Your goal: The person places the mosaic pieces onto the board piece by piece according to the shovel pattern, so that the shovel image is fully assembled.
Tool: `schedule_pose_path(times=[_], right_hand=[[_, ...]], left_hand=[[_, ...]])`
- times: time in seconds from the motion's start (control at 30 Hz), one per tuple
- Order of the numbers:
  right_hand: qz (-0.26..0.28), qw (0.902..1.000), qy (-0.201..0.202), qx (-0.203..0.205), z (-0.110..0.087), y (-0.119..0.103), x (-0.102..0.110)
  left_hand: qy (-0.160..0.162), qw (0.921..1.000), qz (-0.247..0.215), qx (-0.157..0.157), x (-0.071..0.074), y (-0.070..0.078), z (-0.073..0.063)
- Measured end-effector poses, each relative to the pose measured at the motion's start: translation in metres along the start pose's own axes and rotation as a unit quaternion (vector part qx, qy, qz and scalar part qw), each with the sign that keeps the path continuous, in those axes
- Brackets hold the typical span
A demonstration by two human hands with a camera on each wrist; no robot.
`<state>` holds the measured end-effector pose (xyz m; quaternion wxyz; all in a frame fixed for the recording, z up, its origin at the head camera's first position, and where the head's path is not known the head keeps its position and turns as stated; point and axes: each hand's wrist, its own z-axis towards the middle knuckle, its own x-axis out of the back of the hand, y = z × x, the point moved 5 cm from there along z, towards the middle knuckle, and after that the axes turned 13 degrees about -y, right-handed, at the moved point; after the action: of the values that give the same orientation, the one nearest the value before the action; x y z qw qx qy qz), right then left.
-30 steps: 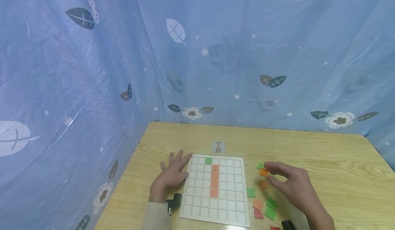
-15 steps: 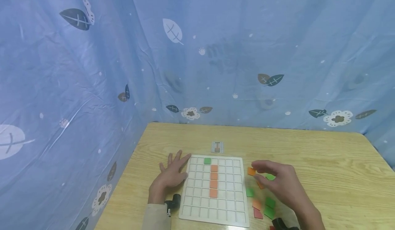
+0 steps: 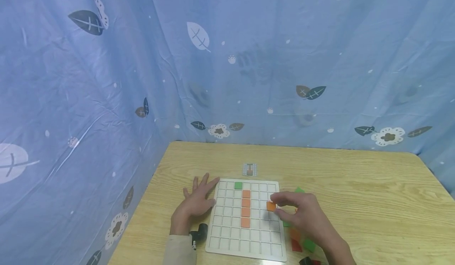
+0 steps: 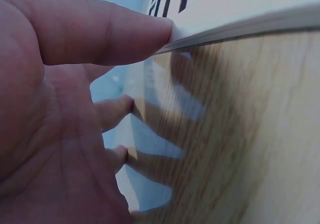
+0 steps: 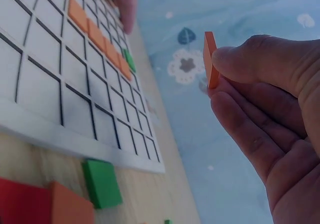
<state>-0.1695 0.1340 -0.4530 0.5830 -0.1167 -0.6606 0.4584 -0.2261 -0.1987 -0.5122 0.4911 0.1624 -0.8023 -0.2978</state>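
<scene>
Between thumb and fingers my right hand (image 3: 302,211) pinches an orange square tile (image 3: 271,206), held above the right part of a white grid board (image 3: 227,243). In the right wrist view the pinched orange tile (image 5: 210,59) stands on edge, clear of the board. My left hand (image 3: 194,205) rests at the board's left edge with its fingers spread; in the left wrist view the thumb (image 4: 115,34) touches the board's side. A column of several orange tiles (image 3: 245,212) lies in the board's cells, and one green tile (image 3: 238,185) sits in the top row.
Loose tiles lie right of the board, partly under my right hand: a green tile (image 5: 102,183), an orange tile (image 5: 72,206), a red tile (image 5: 22,201). Behind the board lies a small pattern card (image 3: 250,169). A blue patterned curtain (image 3: 270,79) hangs behind the table.
My right hand has carried the orange tile leftward from the loose tiles to over the board's right side. The left hand stays at the board's left edge.
</scene>
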Motion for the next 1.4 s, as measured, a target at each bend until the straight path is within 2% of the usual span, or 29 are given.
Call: schedule_pose_path(times=[0.17, 0.37, 0.57, 0.87, 1.17, 1.4], right_hand=[[-0.005, 0.9995, -0.011, 0.028, 0.003, -0.004, -0.011], [-0.001, 0.9992, -0.038, 0.015, 0.007, -0.003, -0.023], [0.0, 0.9975, -0.046, 0.053, 0.009, -0.003, -0.036], [0.034, 0.9947, -0.088, 0.042, 0.014, 0.004, -0.056], [-0.003, 0.9946, -0.093, 0.046, 0.018, 0.007, -0.066], [-0.055, 0.9922, -0.075, 0.084, 0.018, 0.003, -0.068]], left_hand=[[0.002, 1.0, -0.001, -0.001, 0.001, 0.001, -0.001], [0.002, 1.0, -0.003, -0.003, 0.001, 0.002, -0.001], [0.0, 1.0, -0.007, -0.001, 0.001, 0.001, -0.001], [0.0, 1.0, -0.001, 0.0, 0.001, 0.0, 0.0], [-0.001, 1.0, -0.003, 0.004, 0.001, 0.002, -0.001], [0.001, 1.0, -0.006, 0.001, 0.001, 0.002, -0.001]])
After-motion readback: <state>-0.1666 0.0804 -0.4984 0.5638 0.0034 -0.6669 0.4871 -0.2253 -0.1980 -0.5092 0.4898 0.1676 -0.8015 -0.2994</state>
